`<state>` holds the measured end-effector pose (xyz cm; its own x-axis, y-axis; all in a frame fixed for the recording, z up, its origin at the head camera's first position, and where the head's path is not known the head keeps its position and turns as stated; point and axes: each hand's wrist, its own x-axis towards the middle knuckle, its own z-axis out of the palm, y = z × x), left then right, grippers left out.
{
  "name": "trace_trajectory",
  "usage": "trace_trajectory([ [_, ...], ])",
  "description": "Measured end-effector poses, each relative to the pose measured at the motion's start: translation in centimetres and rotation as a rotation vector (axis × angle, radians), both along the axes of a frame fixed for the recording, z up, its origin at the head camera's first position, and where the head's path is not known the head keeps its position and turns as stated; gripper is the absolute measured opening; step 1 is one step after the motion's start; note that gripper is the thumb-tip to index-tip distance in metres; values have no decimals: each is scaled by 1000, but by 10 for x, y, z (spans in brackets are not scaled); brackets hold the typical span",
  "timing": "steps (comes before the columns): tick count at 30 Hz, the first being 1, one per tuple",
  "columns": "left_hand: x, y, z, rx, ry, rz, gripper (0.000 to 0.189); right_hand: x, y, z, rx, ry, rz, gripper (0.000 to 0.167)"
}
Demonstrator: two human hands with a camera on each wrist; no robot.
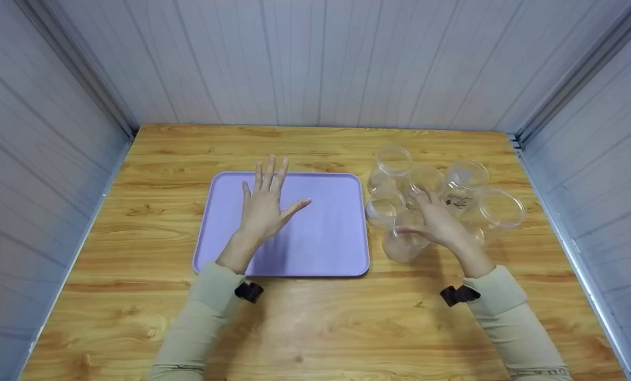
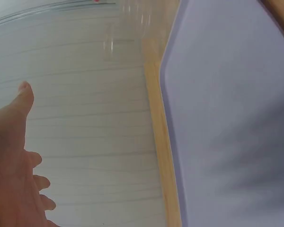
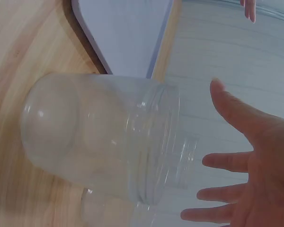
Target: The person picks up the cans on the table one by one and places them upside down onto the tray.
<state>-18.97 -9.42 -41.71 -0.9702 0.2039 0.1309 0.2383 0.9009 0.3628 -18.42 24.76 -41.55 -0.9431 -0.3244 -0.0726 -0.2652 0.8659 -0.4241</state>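
Left grip (image 1: 262,211) spreads over the lilac tray (image 1: 332,233), right grip (image 1: 437,219) over transparent jars (image 1: 400,247), both holding nothing.

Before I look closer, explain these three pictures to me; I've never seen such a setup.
There is no robot, just a person's bare left hand and bare right hand. The wide picture comes from a head-worn camera looking down; the other two come from cameras on each wrist. On the yellow-brown wood-grain table are a rectangular purple tray and, to its right, clear cylindrical jars. The left hand is spread above the tray, the right above the jars; neither holds anything.
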Motion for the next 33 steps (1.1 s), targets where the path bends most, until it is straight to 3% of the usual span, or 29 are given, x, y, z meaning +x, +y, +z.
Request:
trace_trajectory([
  [5,10,4,-6,109,42,0,83,4,-3,-5,-38,18,27,87],
  [16,27,16,-23,345,206,-60,74,9,-6,-16,-68,-25,-31,83],
  [23,31,25,-35,461,317,-75,63,12,-7,-25,-84,34,-51,77],
  [33,39,36,-52,619,346,-54,55,21,-9,-32,-80,106,-76,74],
])
